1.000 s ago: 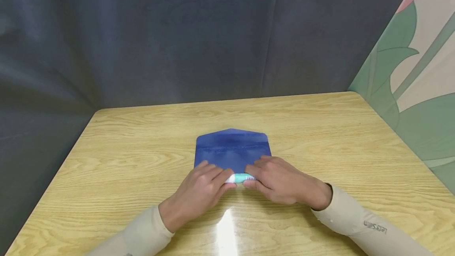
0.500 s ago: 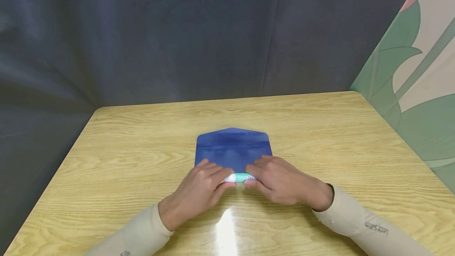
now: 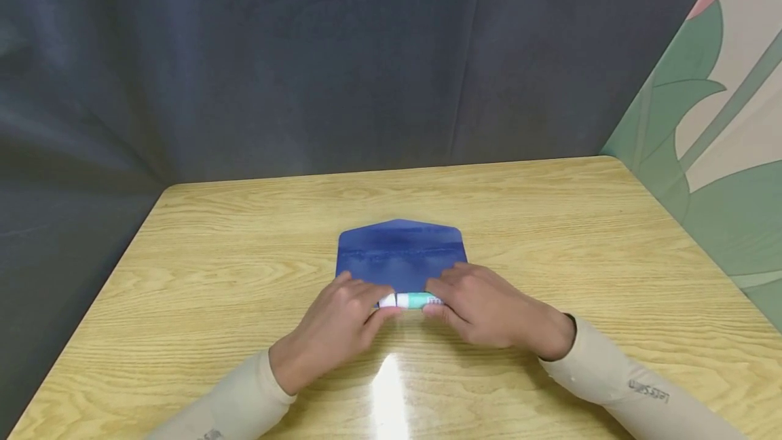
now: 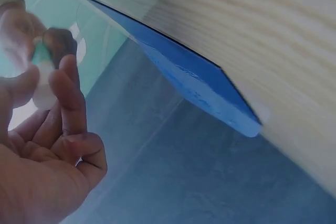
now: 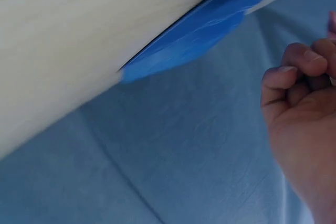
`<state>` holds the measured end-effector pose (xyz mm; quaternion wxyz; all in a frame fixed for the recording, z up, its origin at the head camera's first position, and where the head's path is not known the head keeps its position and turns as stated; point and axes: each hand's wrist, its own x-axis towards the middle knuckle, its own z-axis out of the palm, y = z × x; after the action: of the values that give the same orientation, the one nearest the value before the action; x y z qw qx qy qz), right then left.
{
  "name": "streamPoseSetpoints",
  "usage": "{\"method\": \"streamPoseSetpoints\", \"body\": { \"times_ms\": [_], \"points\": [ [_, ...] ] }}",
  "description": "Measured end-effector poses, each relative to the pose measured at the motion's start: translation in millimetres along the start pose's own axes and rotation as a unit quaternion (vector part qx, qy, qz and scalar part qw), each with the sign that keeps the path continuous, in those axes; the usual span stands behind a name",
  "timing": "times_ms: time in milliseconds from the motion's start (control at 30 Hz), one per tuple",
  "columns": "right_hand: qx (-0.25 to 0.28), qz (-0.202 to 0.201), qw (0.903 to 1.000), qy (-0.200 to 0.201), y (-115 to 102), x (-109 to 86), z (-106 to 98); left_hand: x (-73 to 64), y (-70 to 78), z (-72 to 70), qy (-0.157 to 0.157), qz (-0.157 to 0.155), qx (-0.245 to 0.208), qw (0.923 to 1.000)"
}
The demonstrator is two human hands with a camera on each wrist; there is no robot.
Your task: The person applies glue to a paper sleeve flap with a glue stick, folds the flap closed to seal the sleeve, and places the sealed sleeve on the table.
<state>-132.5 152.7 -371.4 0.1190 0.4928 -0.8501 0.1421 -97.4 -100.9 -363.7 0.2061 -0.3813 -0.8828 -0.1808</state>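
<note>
A small glue stick (image 3: 415, 301) with a teal body and white end lies level between my two hands, above the table's near half. My left hand (image 3: 342, 321) pinches its white cap (image 3: 387, 301) between thumb and fingers. Around the teal body curl the fingers and thumb of my right hand (image 3: 489, 304). A narrow dark line shows between cap and body. Just beyond the hands, a blue envelope (image 3: 400, 260) lies flat, its pointed flap opened away from me. In the right wrist view, my right hand (image 5: 310, 103) appears at the edge, the glue stick mostly hidden.
The wooden table (image 3: 244, 243) extends around the envelope. A dark cloth (image 3: 318, 66) hangs along its back and left sides. At the right stands a panel (image 3: 733, 209) painted with green leaves. Light reflects off the table's near part.
The glue stick and both hands have shifted slightly away from me. The left hand has drawn a little left, and a dark line now shows between the white cap and the body.
</note>
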Motion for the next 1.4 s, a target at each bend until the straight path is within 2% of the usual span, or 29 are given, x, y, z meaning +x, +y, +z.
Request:
{"method": "streamPoseSetpoints", "body": {
  "times_ms": [167,367,533,800,1067,1300,1400],
  "points": [
    [-0.012,0.011,0.9999,0.003,6,-4.0,0,-1.3,-5.4,-4.1,-0.024,-0.032,-0.021,0.9990],
    [-0.004,0.024,0.9997,-0.008,8,-2.8,-2,-0.6,-11.9,-6.2,-0.035,-0.065,-0.043,0.9963],
    [0.007,0.043,0.9988,-0.019,9,-2.4,-5,-0.5,-17.3,-8.7,-0.044,-0.110,-0.073,0.9903],
    [0.016,0.042,0.9988,-0.018,10,-3.2,-4,0.3,-22.7,-11.5,-0.057,-0.161,-0.102,0.9799],
    [0.020,0.042,0.9988,-0.017,9,-3.0,-5,1.3,-23.7,-12.7,-0.060,-0.177,-0.094,0.9779],
    [0.021,0.043,0.9987,-0.019,9,-3.7,-5,-1.5,-26.7,-11.0,-0.044,-0.160,-0.053,0.9847],
    [0.020,0.045,0.9986,-0.020,9,-4.4,-4,-2.1,-28.7,-11.2,-0.042,-0.165,-0.044,0.9843]
  ]
}}
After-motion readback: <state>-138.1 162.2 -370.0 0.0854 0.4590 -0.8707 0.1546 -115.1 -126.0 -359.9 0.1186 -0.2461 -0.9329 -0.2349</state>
